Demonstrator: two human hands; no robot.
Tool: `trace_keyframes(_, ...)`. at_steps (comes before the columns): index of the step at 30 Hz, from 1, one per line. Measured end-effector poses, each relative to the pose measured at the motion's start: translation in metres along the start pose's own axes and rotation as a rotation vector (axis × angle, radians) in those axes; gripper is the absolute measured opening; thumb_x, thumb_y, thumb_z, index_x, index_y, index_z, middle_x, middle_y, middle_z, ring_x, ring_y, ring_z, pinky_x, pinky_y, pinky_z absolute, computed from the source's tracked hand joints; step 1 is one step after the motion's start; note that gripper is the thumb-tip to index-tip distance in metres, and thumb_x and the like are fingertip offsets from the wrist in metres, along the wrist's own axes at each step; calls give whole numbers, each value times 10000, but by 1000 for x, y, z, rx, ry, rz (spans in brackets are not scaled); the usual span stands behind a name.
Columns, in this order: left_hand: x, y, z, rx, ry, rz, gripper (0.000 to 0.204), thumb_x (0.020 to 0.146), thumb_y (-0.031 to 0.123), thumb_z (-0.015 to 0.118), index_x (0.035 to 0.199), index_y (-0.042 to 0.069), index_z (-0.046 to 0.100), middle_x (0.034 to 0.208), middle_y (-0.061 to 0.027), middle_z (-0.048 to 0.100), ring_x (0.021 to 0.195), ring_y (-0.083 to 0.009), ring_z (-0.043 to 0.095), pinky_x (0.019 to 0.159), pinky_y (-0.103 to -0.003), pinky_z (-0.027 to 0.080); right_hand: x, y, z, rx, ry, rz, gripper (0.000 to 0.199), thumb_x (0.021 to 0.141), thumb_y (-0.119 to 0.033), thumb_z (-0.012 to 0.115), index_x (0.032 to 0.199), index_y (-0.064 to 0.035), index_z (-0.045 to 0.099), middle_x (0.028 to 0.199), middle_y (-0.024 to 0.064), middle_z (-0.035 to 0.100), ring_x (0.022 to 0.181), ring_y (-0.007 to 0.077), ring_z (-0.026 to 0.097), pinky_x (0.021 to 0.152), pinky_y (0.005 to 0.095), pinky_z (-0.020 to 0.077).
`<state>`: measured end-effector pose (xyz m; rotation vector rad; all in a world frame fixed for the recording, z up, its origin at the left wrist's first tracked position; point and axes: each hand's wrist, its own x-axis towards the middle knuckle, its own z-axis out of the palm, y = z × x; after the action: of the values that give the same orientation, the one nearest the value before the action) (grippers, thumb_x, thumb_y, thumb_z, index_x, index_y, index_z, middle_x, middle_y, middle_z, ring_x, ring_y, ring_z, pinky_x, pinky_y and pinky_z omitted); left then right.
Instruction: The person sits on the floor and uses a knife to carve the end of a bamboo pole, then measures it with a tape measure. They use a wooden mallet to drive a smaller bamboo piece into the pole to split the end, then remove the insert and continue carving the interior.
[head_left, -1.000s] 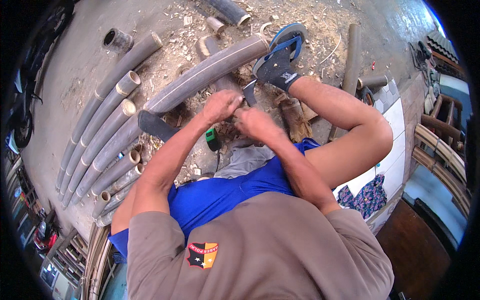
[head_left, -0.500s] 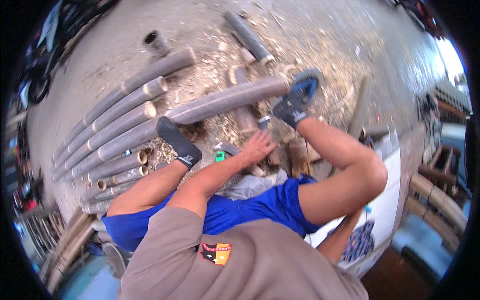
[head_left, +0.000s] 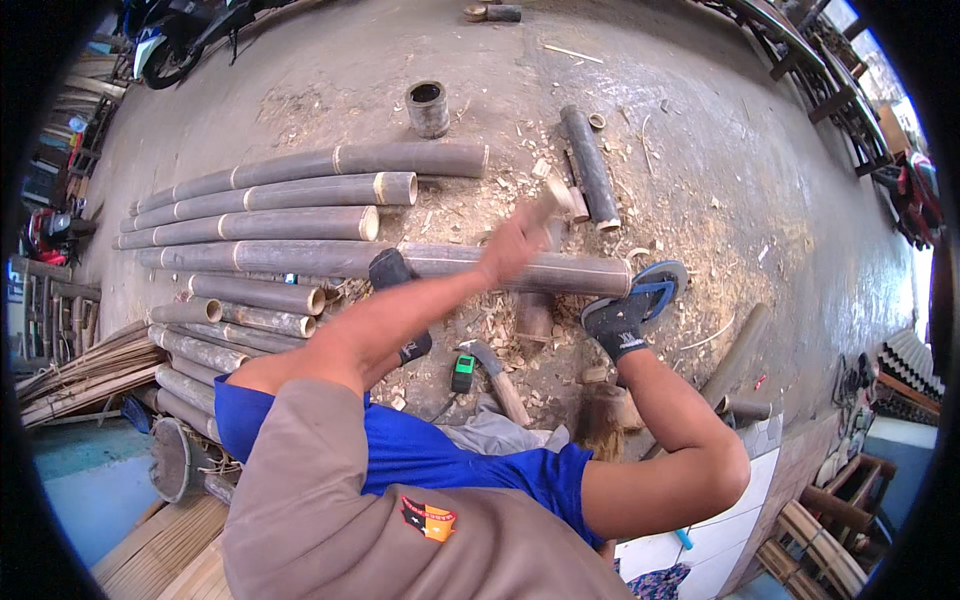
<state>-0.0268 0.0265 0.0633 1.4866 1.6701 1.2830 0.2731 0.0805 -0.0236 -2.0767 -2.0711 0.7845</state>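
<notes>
Above the long round bamboo pole (head_left: 500, 268), left hand (head_left: 510, 245), grip pinching a pale wooden stick (head_left: 553, 196).

We are in an open-air bamboo workshop. Long cut bamboo poles (head_left: 300, 190) lie in rows on the concrete floor (head_left: 700, 150), which is strewn with chips and shavings (head_left: 480, 210). Short offcut sections (head_left: 428, 108) stand at the upper middle of the frame, split bamboo strips (head_left: 80, 370) are stacked at the left, and a parked motorbike (head_left: 190, 35) shows at upper left.
</notes>
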Motion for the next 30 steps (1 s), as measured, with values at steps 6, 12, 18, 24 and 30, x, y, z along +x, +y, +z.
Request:
trace_keyframes(6,170,-87,-171,-134,784,-28,508,989,354,648,1273,-35,485,1168,-210,656,1064,-310,645,944,-437,490,19,-17,-1,-38,5,15,423,1037,-304,586,1372,-46,561,1109,125,673,929,212,658,835,354,565)
trace_keyframes(12,228,-163,-232,-103,892,-122,571,938,318,716,1326,-31,486,1196,-176,654,1095,-287,636,997,-408,473,24,-18,-3,-24,16,44,453,1030,-299,594,1405,-53,532,1135,141,673,941,225,665,836,363,574)
trace_keyframes(18,251,-195,-234,-197,881,-202,612,912,328,739,1318,-56,492,1210,-211,658,1131,-319,644,1002,-418,477,2,-8,-30,48,61,60,488,1022,-294,602,1439,-61,502,1161,157,672,953,237,672,837,372,582)
trace_keyframes(24,268,-216,-206,-22,869,-296,620,916,341,729,1318,-70,497,1248,-245,652,1172,-349,642,1012,-434,478,-95,-1,-165,434,347,138,527,1015,-289,610,1472,-68,473,1188,173,671,964,249,679,837,381,591)
trace_keyframes(30,253,-176,-194,-110,1017,86,581,968,375,688,1283,-75,501,1216,-265,634,1116,-348,644,954,-473,490,-180,-53,-247,1055,668,120,560,1014,-313,607,1486,-53,453,1191,202,672,961,276,687,834,409,603)
